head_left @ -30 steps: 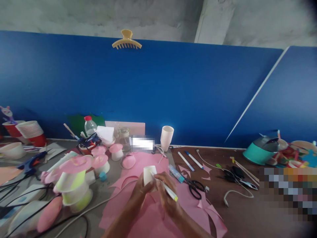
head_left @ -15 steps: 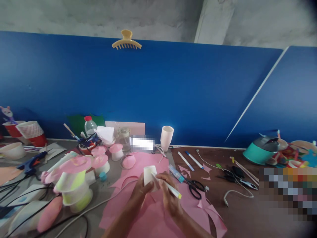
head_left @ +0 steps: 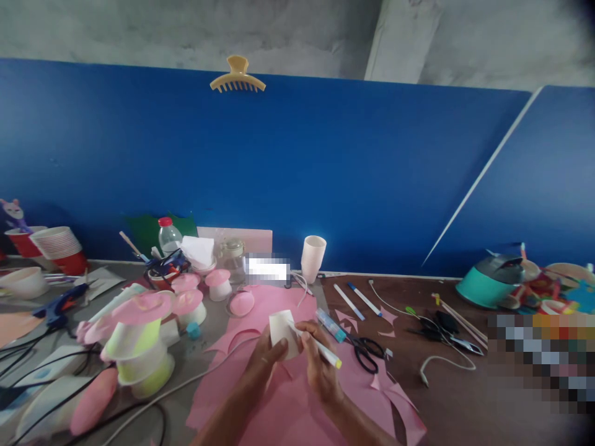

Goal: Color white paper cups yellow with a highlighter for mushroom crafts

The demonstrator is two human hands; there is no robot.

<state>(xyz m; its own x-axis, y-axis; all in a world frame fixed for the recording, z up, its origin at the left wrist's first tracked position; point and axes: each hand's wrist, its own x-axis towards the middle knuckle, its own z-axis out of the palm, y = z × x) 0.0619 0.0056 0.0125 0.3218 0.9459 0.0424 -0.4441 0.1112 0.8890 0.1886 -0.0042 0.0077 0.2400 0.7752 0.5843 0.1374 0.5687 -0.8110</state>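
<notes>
My left hand (head_left: 266,358) is closed around a small white paper cup (head_left: 281,328), held tilted above the pink paper (head_left: 283,409). In my right hand (head_left: 320,371) is a white marker with a yellow end (head_left: 329,354), gripped like a pen. Its tip points at the upper right side of the cup; whether it touches is too small to tell. Just right of my right hand lie black-handled scissors (head_left: 367,355) and a blue glue stick (head_left: 331,326). A pink disc (head_left: 242,303) rests on the paper's far left part.
Pink-topped cups (head_left: 218,285) and yellow-and-white cup pieces (head_left: 144,365) stand on the left. A stack of white cups (head_left: 313,259) is against the blue panel (head_left: 325,167). Two markers (head_left: 365,300), cables and a teal container (head_left: 488,285) lie to the right.
The cup has turned slightly in my left hand. My right hand and the marker have shifted a little; both grips are the same.
</notes>
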